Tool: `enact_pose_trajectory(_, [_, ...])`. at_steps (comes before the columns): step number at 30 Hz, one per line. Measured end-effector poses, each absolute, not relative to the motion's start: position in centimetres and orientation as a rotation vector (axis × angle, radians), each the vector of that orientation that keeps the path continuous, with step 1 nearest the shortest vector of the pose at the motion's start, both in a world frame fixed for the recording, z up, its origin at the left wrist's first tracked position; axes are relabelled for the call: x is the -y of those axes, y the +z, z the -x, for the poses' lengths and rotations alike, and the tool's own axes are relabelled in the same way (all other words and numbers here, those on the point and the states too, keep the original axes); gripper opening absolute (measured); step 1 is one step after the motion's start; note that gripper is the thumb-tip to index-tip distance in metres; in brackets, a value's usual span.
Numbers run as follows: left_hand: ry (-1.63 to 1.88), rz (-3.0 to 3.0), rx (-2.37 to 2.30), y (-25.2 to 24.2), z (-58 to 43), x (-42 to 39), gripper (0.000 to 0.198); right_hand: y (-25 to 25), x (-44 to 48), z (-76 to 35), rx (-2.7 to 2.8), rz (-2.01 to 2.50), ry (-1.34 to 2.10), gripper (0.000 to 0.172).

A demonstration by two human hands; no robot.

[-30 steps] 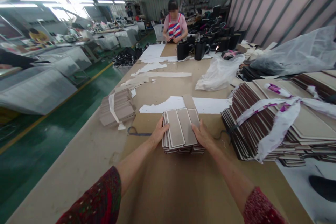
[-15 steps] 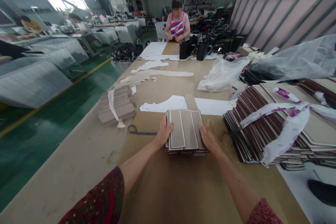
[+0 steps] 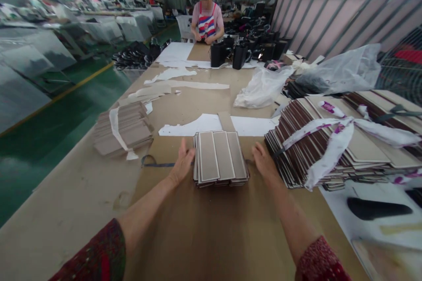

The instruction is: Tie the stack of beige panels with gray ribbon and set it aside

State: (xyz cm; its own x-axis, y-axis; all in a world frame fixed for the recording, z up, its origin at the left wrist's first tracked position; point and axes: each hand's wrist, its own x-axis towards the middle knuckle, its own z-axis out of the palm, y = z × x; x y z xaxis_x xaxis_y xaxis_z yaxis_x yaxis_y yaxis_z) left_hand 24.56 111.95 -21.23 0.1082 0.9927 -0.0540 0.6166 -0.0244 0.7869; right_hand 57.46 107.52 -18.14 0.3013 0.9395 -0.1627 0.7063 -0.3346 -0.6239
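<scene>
- Find the stack [image 3: 220, 160] on the brown sheet [image 3: 206, 232] covering part of the table [image 3: 194, 101], between the left hand [image 3: 182, 162] and the right hand [image 3: 264, 162].
- Shows panels [image 3: 208, 158] in 3 overlapping columns on top; looks gathered and roughly lined up, so probably done that far.
- Shows slight stepping along the near side, so perhaps not fully squared.
- Note the dark strap [image 3: 160, 165], loose at the stack's left, with a short bit visible at its right; seems to run underneath, but cannot be sure.
- Has no band across the top, so looks unfastened; judge that part not done.
- Compare with the bundle [image 3: 133, 129] at left, tied with a white band [image 3: 117, 129], and the pile [image 3: 365, 140] at right, bound with a ribbon [image 3: 329, 158].
- See left fingers [image 3: 183, 147] spread just beside the stack, gripping nothing; cannot tell whether brushing its edge.
- See right fingers loosely parted, clear of the stack, gripping nothing.
</scene>
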Motion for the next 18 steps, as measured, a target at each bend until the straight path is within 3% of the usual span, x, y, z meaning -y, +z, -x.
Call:
enact_pose_trajectory(3, [0.558, -1.932, -1.647, -22.8, -20.5, -112.0, 0.064, -19.2, -106.2, -61.7, 1.534, 2.247, 0.647, 0.047])
enact_pose_trajectory(7, [0.318, -2.115, -1.737, -24.2, -16.6, -111.9, 0.039, -21.5, -104.5, -63.3, 1.757, 2.222, 0.607, 0.037])
enact_pose_trajectory(11, [0.187, -2.252, -1.729, -23.9, -16.0, -111.8, 0.023, -22.1, -104.3, -62.6, 1.809, 2.195, 0.501, 0.010])
enact_pose_trajectory(18, [0.151, -2.202, -1.751, -21.4, -17.6, -114.0, 0.019, -18.6, -107.4, -61.0, 1.411, 2.211, 0.609, 0.011])
